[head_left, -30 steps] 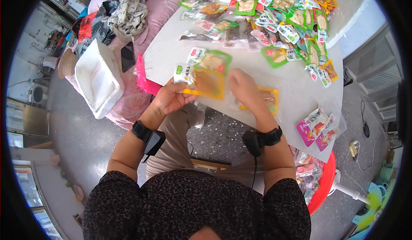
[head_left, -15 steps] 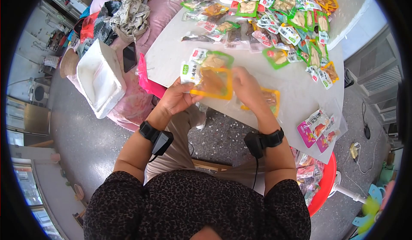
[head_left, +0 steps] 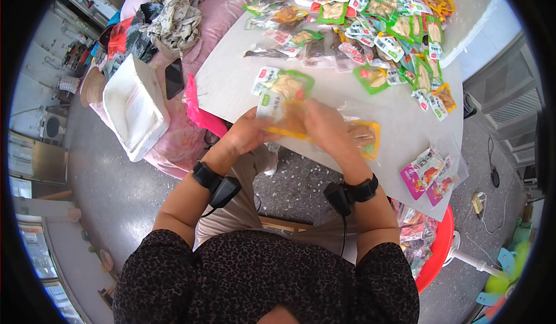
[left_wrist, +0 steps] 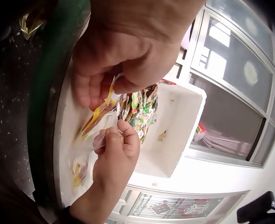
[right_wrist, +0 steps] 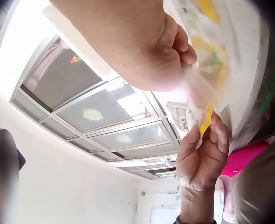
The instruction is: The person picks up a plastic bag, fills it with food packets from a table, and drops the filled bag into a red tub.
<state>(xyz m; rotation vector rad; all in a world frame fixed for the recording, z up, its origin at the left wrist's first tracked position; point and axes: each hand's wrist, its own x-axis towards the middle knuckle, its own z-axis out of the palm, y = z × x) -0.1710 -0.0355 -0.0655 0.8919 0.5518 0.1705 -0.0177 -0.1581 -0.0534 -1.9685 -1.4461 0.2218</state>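
Observation:
In the head view, my left hand [head_left: 246, 132] grips the lower left of a food packet [head_left: 273, 108] with a yellow border and white label, held over the table's near edge. My right hand [head_left: 329, 126] is at the packet's right side, its fingers curled. Seen from the left wrist, the right hand [left_wrist: 117, 156] pinches a bit of clear plastic film [left_wrist: 99, 141] beside the yellow-edged packet [left_wrist: 99, 115]. A green-bordered packet [head_left: 294, 85] lies just beyond. Partly behind the right forearm lies another yellow-bordered packet [head_left: 370, 141] with clear plastic around it.
A heap of packets [head_left: 388, 28] covers the far table, beside a white foam box [head_left: 472, 20]. Two pink-and-white packets [head_left: 425, 173] lie at the right corner, above a red basin [head_left: 443, 237] of packets. Left are a white foam box [head_left: 136, 112] and pink bag [head_left: 200, 112].
The yellow-bordered packet rose a little, then shifted right and tilted. My left hand moved right with it, and my right hand came in from beside it to overlap its right edge.

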